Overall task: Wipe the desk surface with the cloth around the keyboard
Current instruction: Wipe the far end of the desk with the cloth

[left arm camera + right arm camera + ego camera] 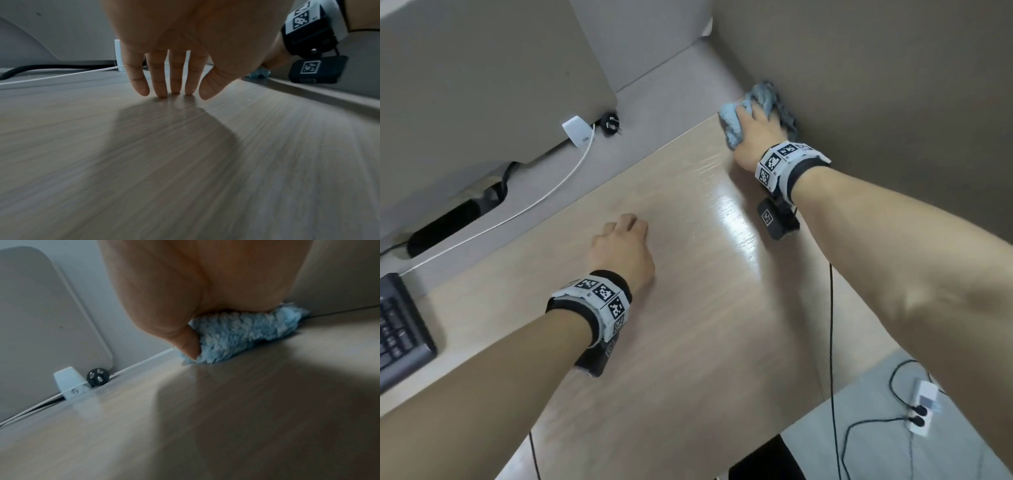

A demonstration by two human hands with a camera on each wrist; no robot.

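The right hand (755, 137) lies on the cloth (732, 125) at the far right of the desk (688, 325), hard against the right-hand partition (893, 85). In the right wrist view the palm bears down on the blue, fluffy cloth (236, 334) and the thumb (186, 340) curls against its near left edge, so the hand grasps the cloth while holding it to the wood. The other right fingers are hidden under the palm and their lie cannot be told. The left hand (625, 250) is at mid desk, well apart from the cloth, and grasps nothing. In the left wrist view its fingers (158, 76) are extended and close together, the tips of the middle three touching the desk surface (185, 162), the thumb (211, 86) just beside them. The keyboard (400, 329), black, sits at the left edge of the head view, near side, only partly in frame and well apart from both hands. Along the far edge of the desk a white charger (576, 131) and a black plug (609, 124) lie just beside each other at the foot of a grey panel (482, 78). A white cable (544, 195) runs from the charger leftward toward the keyboard. Both wrists carry bands with black-and-white markers. On the floor at near right lies a power strip (923, 404) with black plugs in it.
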